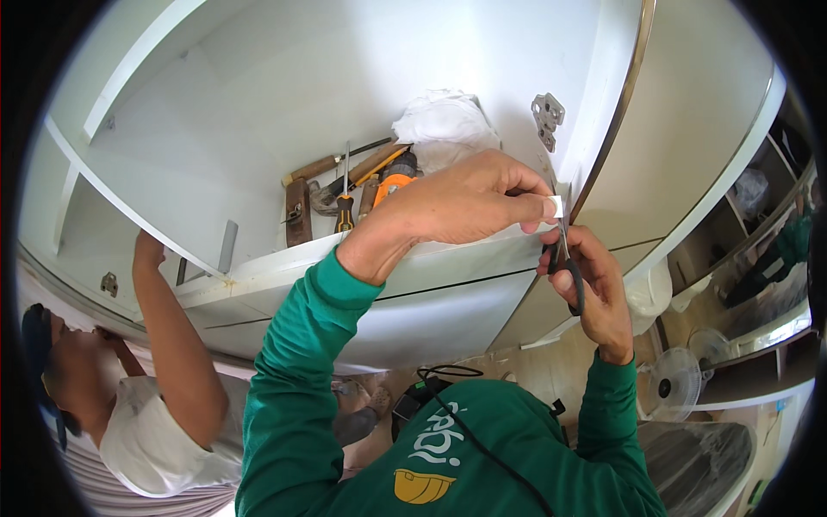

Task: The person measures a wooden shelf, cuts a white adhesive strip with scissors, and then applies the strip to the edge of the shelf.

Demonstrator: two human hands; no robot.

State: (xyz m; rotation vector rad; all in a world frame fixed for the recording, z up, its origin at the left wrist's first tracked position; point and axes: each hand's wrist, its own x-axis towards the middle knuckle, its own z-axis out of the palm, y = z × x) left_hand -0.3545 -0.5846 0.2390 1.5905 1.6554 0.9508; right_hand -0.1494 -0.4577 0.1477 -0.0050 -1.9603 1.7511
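Note:
Between its thumb and fingers, my left hand (469, 202) pinches a small white piece (556, 205), too small to tell its material. My right hand (594, 276) grips a pair of scissors (564, 246) with black handles, the blades pointing up and lying against the white piece's edge. Both hands are close together in front of the cabinet's right side. Beyond my left wrist lie an orange and black power tool (398, 179), a screwdriver (345, 202), a wooden hand plane (298, 211) and a hammer (326, 196), partly overlapping.
A white cloth bundle (446, 121) rests inside the white cabinet (293, 77). A metal hinge (547, 119) is fixed to the side panel. At left, another person (177, 388) in a white shirt reaches into the cabinet. A fan (674, 383) stands at lower right.

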